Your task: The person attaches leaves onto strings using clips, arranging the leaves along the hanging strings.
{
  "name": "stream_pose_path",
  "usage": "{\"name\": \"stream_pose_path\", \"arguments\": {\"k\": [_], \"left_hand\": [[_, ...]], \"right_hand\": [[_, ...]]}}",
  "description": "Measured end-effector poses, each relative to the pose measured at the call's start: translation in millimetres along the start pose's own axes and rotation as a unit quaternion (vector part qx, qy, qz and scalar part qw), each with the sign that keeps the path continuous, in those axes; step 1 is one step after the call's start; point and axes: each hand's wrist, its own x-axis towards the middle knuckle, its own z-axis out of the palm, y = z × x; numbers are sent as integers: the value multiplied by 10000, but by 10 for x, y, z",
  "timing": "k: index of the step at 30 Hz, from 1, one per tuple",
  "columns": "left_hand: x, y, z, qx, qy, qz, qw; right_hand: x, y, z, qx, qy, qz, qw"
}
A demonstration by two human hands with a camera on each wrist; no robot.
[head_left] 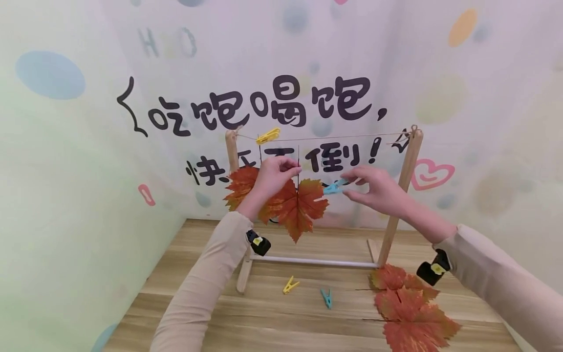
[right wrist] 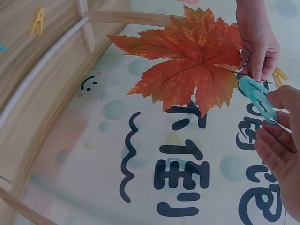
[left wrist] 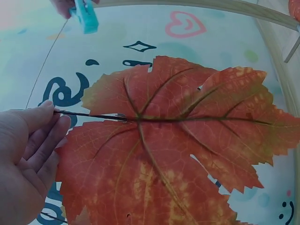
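My left hand (head_left: 274, 177) pinches the thin dark stem of a red-orange artificial maple leaf (left wrist: 173, 140), which hangs down below the string (head_left: 338, 137). To its right, my right hand (head_left: 379, 191) holds a light-blue clothespin (right wrist: 257, 99) between thumb and fingers, close to the leaf's edge in the head view. A yellow clothespin (head_left: 268, 136) sits on the string near the left post, above the stem of a second leaf (head_left: 239, 188). That second leaf is partly hidden behind my left hand and the held leaf.
A wooden frame with a left post (head_left: 231, 150), a right post (head_left: 400, 195) and a white lower bar (head_left: 314, 262) stands on the wooden table (head_left: 176, 278). A yellow clothespin (head_left: 290, 285), a blue clothespin (head_left: 327, 298) and several overlapping leaves (head_left: 411, 313) lie in front.
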Motion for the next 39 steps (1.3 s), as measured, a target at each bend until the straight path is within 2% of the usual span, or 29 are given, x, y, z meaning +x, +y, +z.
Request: {"name": "stream_pose_path", "arguments": {"k": [6, 10, 17, 27, 39], "left_hand": [[92, 32, 5, 329, 313, -11, 9990], [129, 42, 14, 283, 368, -72, 9989], [170, 51, 37, 239, 437, -115, 9987], [193, 36, 69, 155, 576, -32, 9982], [195, 72, 92, 395, 727, 360, 9959]], "right_hand": [[181, -37, -88, 101, 192, 197, 9996], [277, -59, -111, -76, 325, 310, 9990], [449, -91, -115, -307, 562, 262, 9976], [675, -157, -37, -470, 1226, 176, 9912], [886, -149, -28, -877, 1323, 489, 9861]]}}
